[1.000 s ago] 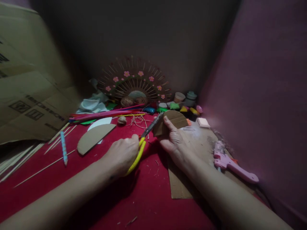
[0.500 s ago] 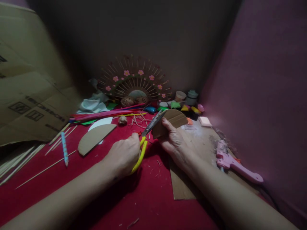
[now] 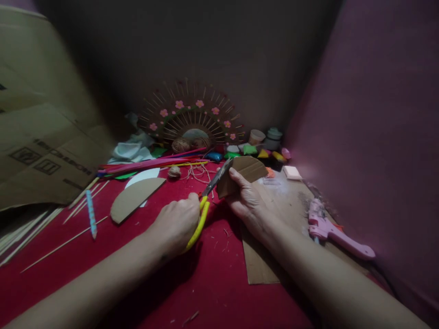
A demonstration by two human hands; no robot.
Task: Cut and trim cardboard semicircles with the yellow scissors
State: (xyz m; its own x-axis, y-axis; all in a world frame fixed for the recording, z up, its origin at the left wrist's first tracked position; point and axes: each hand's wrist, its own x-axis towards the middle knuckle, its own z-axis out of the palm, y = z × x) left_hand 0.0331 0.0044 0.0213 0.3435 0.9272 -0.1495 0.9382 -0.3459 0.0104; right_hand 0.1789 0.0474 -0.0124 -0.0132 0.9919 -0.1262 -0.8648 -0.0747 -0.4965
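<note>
My left hand [image 3: 180, 224] is wrapped round the yellow handles of a pair of scissors [image 3: 202, 221]. The blades point up and away, lying against the left edge of a curved piece of brown cardboard [image 3: 247, 170]. That cardboard is pinched in my right hand [image 3: 245, 196], thumb on top and the other fingers mostly hidden beneath. On the red cloth to the left lies a half-round cardboard piece [image 3: 137, 198], partly over a white half-round piece [image 3: 142, 175].
A pink glue gun [image 3: 338, 233] rests at right by a flat cardboard sheet [image 3: 262, 265]. A pencil [image 3: 91, 214] and thin sticks [image 3: 63, 244] lie left. Behind are pipe cleaners [image 3: 151, 165], a twine ball [image 3: 174, 172] and a flowered stick fan [image 3: 192, 114]. A cardboard box [image 3: 44, 123] stands left.
The scissor blades look slightly more closed at the cardboard's edge. Both hands keep nearly the same place, and the whole view has shifted a little.
</note>
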